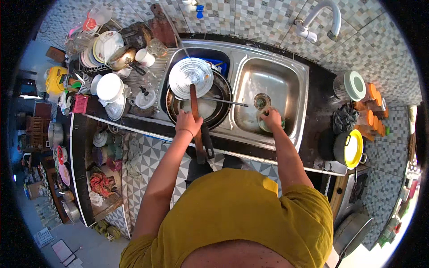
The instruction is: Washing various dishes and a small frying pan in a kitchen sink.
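The strainer (pixel 184 79), its handle (pixel 194 102) gripped in the left hand (pixel 187 123), is best steadied beyond those fingers while a small dish (pixel 264 128) is touched, grip unclear, beneath the right hand (pixel 271 118).

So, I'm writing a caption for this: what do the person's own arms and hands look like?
Short, plain mustard-yellow sleeves cover the upper arms. The left hand and right hand are ungloved. A thin dark band circles the left wrist; none shows on the right.
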{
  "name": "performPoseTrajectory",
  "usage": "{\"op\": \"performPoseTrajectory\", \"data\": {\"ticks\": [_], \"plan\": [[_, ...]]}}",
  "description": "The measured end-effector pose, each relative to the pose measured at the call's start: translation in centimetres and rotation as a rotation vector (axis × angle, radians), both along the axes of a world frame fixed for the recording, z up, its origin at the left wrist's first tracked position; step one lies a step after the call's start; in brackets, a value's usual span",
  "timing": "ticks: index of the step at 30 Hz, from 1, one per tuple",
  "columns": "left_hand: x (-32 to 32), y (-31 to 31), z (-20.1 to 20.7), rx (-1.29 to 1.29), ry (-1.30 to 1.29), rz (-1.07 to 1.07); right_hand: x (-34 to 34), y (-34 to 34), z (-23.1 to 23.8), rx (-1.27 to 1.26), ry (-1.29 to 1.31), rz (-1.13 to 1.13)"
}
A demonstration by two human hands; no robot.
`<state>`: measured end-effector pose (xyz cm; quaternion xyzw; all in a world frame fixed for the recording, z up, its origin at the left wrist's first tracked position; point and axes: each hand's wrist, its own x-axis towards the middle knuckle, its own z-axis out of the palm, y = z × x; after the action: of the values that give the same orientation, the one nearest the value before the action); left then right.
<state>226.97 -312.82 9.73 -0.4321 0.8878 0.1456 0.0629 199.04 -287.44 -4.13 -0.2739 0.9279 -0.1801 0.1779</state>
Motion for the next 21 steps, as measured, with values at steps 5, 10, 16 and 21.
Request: {"op": "performPoseTrajectory", "data": {"ticks": [5, 10, 16, 21], "plan": [[-1.9, -3.0, -1.6, 0.106, -0.125, 0.008, -1.9, 3.3, 0.8, -0.187, -0.065, -0.071], [-0.9, -3.4, -2.3, 0.225, 0.058, 0.104, -1.1, 4.9, 1.6, -0.166, -0.089, 0.254], [0.0, -3.6, -1.9, 0.444, 0.295, 0.181, -1.4, 3.8, -2.3, 0.206, 0.178, 0.55], [1.4, -2.1, -0.4, 0.703, 0.47, 0.346, -2.5, 2.5, -4.9, 0.324, 0.184, 0.597]]}}
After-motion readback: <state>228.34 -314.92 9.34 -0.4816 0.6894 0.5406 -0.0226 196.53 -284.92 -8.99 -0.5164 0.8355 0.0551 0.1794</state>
